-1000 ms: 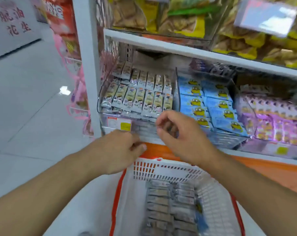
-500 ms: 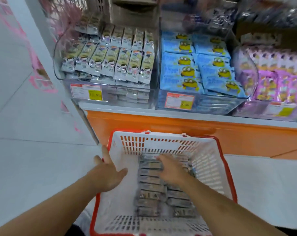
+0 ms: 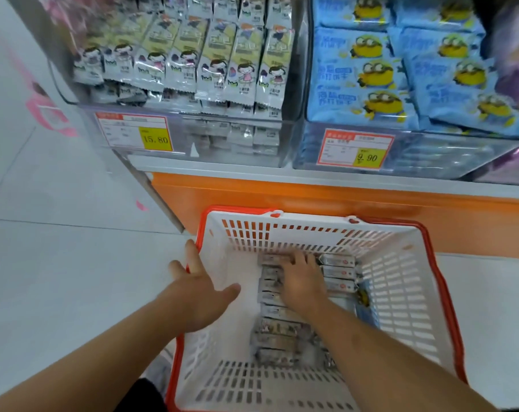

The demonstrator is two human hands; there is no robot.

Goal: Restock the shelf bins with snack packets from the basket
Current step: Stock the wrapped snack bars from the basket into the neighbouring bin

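A white basket with a red rim (image 3: 400, 292) stands on the floor below the shelf. Rows of grey snack packets (image 3: 277, 331) lie flat on its bottom. My right hand (image 3: 301, 279) reaches down inside and rests palm-down on the top packets, fingers spread over them; whether it grips any is hidden. My left hand (image 3: 198, 289) is over the basket's left rim, fingers apart, holding nothing. Above, a clear shelf bin (image 3: 231, 150) holds matching grey and yellow cartoon packets (image 3: 210, 63) standing in rows.
A second clear bin (image 3: 430, 153) to the right holds blue packets with yellow cartoon figures (image 3: 380, 72). Price tags mark both bins' fronts. An orange shelf base (image 3: 311, 200) runs behind the basket. Pale tiled floor (image 3: 59, 263) spreads to the left.
Both hands dropped from the shelf bin's front edge down to the basket. The view tilted down and closer. My right hand went onto the packets, my left to the rim.
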